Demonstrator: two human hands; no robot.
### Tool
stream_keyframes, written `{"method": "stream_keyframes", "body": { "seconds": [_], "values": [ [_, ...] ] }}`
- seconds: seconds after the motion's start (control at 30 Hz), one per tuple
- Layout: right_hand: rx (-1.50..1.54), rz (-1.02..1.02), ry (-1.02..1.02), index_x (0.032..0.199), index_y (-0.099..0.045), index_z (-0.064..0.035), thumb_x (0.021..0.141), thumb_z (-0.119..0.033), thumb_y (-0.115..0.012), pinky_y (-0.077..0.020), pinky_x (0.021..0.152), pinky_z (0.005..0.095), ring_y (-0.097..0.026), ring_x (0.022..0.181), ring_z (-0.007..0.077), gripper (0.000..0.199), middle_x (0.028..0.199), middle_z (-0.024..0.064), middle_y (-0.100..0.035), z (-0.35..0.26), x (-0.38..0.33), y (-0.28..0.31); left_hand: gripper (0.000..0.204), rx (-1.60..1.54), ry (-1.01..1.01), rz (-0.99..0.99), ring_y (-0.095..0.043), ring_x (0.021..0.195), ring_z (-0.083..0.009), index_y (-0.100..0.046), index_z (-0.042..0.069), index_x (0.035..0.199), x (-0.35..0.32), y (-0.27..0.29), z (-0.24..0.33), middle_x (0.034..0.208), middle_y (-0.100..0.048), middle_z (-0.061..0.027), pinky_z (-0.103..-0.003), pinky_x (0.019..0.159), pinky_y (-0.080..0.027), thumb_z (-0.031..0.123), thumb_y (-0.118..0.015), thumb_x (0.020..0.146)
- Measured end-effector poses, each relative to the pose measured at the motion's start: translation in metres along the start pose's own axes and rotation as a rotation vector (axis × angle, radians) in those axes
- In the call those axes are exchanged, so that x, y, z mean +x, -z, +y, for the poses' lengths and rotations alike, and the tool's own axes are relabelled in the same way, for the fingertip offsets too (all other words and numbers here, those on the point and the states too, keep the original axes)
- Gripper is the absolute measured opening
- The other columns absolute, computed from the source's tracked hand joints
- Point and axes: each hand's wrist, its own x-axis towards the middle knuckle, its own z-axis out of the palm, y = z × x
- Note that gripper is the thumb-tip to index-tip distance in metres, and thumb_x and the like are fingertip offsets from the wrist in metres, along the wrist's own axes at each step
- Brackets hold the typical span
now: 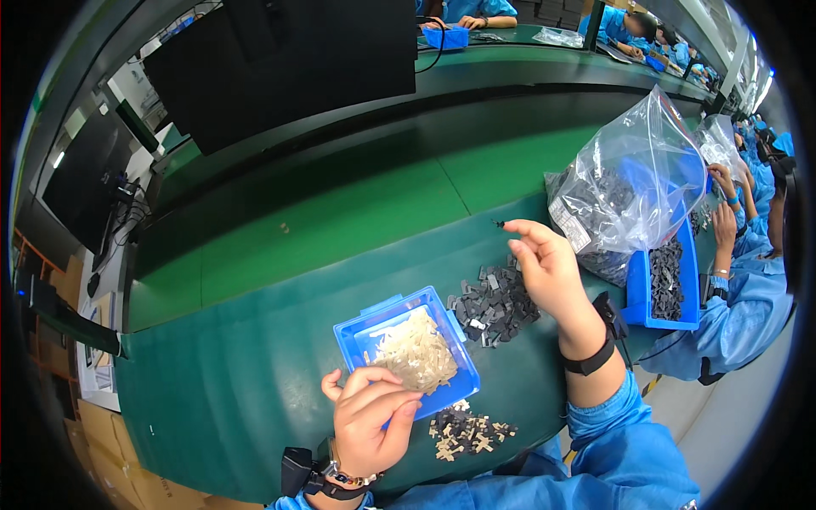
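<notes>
My left hand (371,421) hovers at the near edge of a blue bin (346,340), thumb and fingers pinched together; whatever is between them is too small to make out. Inside that bin lies a heap of small cream-coloured parts (416,348). My right hand (548,268) is raised past a pile of flat dark grey pieces (495,303), with a tiny black part (500,223) at its fingertips. In front of the bin, close to me, is a small mixed pile of black and cream parts (467,433) on the green mat.
At the right, a large clear plastic bag (625,183) of dark parts leans against a long blue bin (676,323) of black pieces. A co-worker's sleeve (739,314) is beyond it. A black monitor (289,68) hangs over the bench's far side. Boxes stand at lower left.
</notes>
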Motion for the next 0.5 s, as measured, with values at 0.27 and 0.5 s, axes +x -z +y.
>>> {"method": "stream_keyframes", "body": {
  "seconds": [0.27,0.5],
  "values": [
    [-0.461,-0.135,0.417,0.128,-0.060,-0.0083,0.073,0.008,-0.065,-0.0414,0.096,0.0409,-0.062,0.104,0.0277,0.058,0.104,0.0082,-0.070,0.000,0.005,-0.009,0.003,0.002,0.001,-0.007,-0.062,0.089,-0.0182,-0.074,0.011,0.080,0.000,-0.001,0.000,0.077,-0.068,0.0017,-0.044,0.100,-0.019,0.013,-0.072,0.080],
    [-0.628,-0.217,0.398,0.119,-0.065,-0.0076,0.071,0.007,-0.066,-0.0437,0.086,0.0374,-0.065,0.085,0.0227,0.050,0.086,0.0028,-0.072,0.001,0.013,-0.019,0.002,0.003,-0.004,-0.006,-0.062,0.089,-0.0180,-0.074,0.011,0.080,0.003,-0.001,0.001,0.078,-0.067,0.0019,-0.044,0.100,-0.019,0.012,-0.072,0.080]
  ]
}}
